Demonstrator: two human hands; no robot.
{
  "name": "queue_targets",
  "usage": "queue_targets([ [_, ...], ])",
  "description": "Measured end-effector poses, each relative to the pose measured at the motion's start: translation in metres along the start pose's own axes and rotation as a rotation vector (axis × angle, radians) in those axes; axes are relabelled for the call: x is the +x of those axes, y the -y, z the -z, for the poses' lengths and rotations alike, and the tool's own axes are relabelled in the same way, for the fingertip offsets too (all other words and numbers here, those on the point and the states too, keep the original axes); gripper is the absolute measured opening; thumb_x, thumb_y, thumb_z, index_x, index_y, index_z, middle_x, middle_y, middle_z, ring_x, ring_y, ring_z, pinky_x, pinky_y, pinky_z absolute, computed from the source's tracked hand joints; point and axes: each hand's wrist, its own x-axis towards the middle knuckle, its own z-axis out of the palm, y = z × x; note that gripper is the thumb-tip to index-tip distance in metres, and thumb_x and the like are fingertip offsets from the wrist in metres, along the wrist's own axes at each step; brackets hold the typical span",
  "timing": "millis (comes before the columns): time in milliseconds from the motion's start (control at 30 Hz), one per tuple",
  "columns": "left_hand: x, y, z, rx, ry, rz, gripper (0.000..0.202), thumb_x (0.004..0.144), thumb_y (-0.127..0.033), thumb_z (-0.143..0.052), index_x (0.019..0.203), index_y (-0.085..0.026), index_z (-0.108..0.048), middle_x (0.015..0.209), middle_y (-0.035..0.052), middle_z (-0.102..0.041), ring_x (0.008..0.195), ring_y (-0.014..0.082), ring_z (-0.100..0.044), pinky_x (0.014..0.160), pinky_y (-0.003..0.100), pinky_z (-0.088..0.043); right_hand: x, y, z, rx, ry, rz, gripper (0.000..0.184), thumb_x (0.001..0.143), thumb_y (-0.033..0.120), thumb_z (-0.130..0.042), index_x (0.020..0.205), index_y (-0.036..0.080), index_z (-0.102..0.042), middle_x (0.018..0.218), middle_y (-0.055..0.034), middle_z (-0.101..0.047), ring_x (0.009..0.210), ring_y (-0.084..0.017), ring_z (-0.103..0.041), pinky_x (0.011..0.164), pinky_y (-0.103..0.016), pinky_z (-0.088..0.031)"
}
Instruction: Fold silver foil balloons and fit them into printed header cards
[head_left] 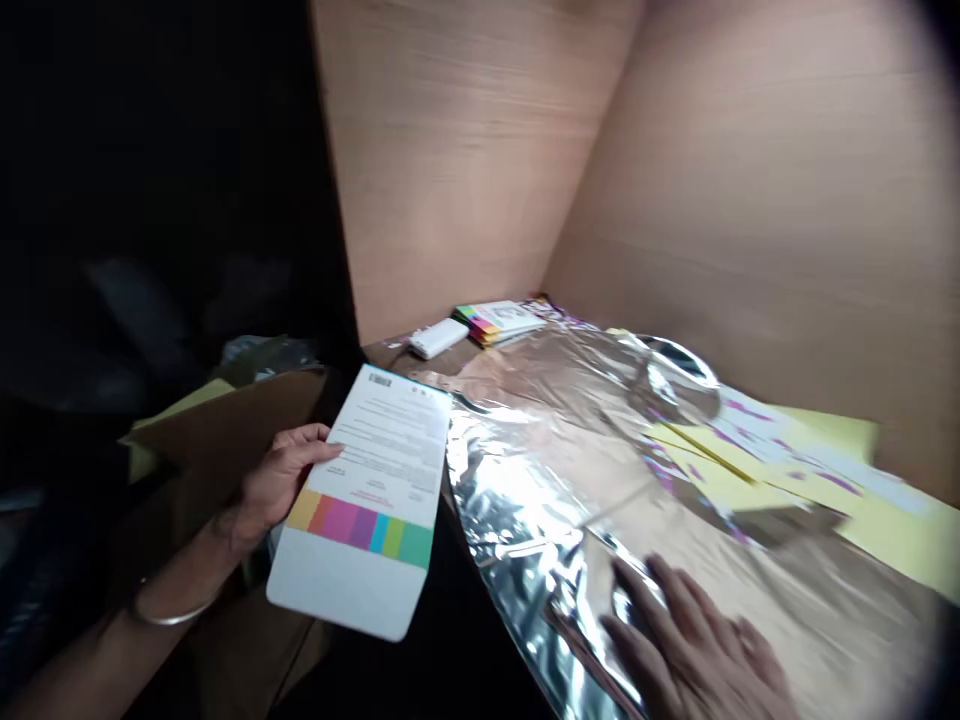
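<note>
My left hand (285,480) grips the lower left edge of a white printed leaflet (367,500), which has a barcode at its top corner and a multicoloured stripe across it. My right hand (690,640) lies flat at the bottom right, with its fingers spread on a crumpled sheet of silver foil (540,450). That foil covers most of the tabletop. Yellow paper sheets (757,475) lie partly beneath a glossy printed sheet at the right, near the far end of the foil.
Two wood-laminate panels (450,150) meet in a corner behind the table. In that corner sit a white rectangular object (439,338) and a stack of colourful booklets (495,322). A brown cardboard sheet (225,420) stands left of the table edge, above a dark floor area.
</note>
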Motion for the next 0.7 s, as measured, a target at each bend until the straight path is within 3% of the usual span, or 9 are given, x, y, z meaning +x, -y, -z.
queue_targets([
  [133, -0.001, 0.024, -0.067, 0.024, 0.169, 0.139, 0.027, 0.044, -0.024, -0.074, 0.059, -0.013, -0.054, 0.055, 0.0007, -0.061, 0.049, 0.0153, -0.057, 0.050, 0.026, -0.045, 0.007, 0.011, 0.024, -0.076, 0.068, 0.092, 0.033, 0.084, 0.044, -0.038, 0.110, 0.037, -0.059, 0.135, -0.0004, -0.041, 0.125, -0.035, -0.028, 0.091, -0.061, -0.025],
  [233, 0.000, 0.038, -0.100, 0.018, 0.200, 0.145, 0.027, 0.043, -0.024, -0.073, 0.057, -0.013, -0.052, 0.053, -0.0007, -0.059, 0.047, 0.0126, -0.054, 0.048, 0.024, -0.043, 0.005, 0.008, 0.030, -0.091, 0.053, -0.061, 0.040, 0.087, 0.044, -0.032, 0.118, 0.033, -0.054, 0.132, -0.0058, -0.044, 0.122, -0.032, -0.035, 0.091, -0.059, -0.028],
  [300, 0.001, 0.043, -0.115, 0.005, 0.192, 0.135, 0.028, 0.043, -0.024, -0.073, 0.055, -0.014, -0.049, 0.052, -0.0015, -0.058, 0.046, 0.0114, -0.053, 0.048, 0.023, -0.043, -0.003, 0.000, 0.027, -0.094, 0.047, -0.168, 0.043, 0.087, 0.044, -0.031, 0.123, 0.030, -0.051, 0.130, -0.0083, -0.046, 0.121, -0.031, -0.037, 0.092, -0.057, -0.029],
  [433, -0.003, 0.055, -0.138, 0.003, 0.197, 0.123, 0.033, 0.045, -0.027, -0.073, 0.056, -0.015, -0.044, 0.052, -0.0019, -0.057, 0.048, 0.0118, -0.054, 0.049, 0.024, -0.045, -0.023, -0.024, 0.022, -0.112, 0.068, -0.231, 0.039, 0.086, 0.041, -0.032, 0.116, 0.034, -0.056, 0.131, -0.0036, -0.045, 0.122, -0.031, -0.036, 0.092, -0.057, -0.029],
  [567, -0.025, 0.073, -0.165, 0.018, 0.240, 0.171, 0.038, 0.050, -0.039, -0.073, 0.063, -0.016, -0.045, 0.060, 0.0006, -0.060, 0.052, 0.0158, -0.058, 0.046, 0.026, -0.046, -0.036, -0.035, 0.030, -0.123, 0.071, -0.321, 0.043, 0.088, 0.038, -0.028, 0.124, 0.030, -0.050, 0.132, -0.0053, -0.044, 0.121, -0.028, -0.038, 0.091, -0.053, -0.033],
  [633, -0.042, 0.081, -0.176, 0.002, 0.306, 0.224, 0.041, 0.052, -0.046, -0.071, 0.070, -0.017, -0.048, 0.066, 0.0023, -0.062, 0.057, 0.0180, -0.060, 0.046, 0.027, -0.047, -0.040, -0.034, 0.036, -0.102, 0.096, -0.357, 0.043, 0.089, 0.039, -0.028, 0.127, 0.030, -0.046, 0.134, -0.0051, -0.042, 0.121, -0.026, -0.038, 0.093, -0.052, -0.032],
  [700, -0.061, 0.084, -0.184, 0.055, 0.511, 0.319, 0.044, 0.055, -0.053, -0.067, 0.076, -0.017, -0.052, 0.071, 0.0045, -0.064, 0.058, 0.0195, -0.061, 0.046, 0.029, -0.048, -0.044, -0.034, 0.040, -0.088, 0.125, -0.380, 0.043, 0.089, 0.040, -0.030, 0.129, 0.030, -0.043, 0.135, -0.0046, -0.041, 0.122, -0.026, -0.036, 0.096, -0.052, -0.029],
])
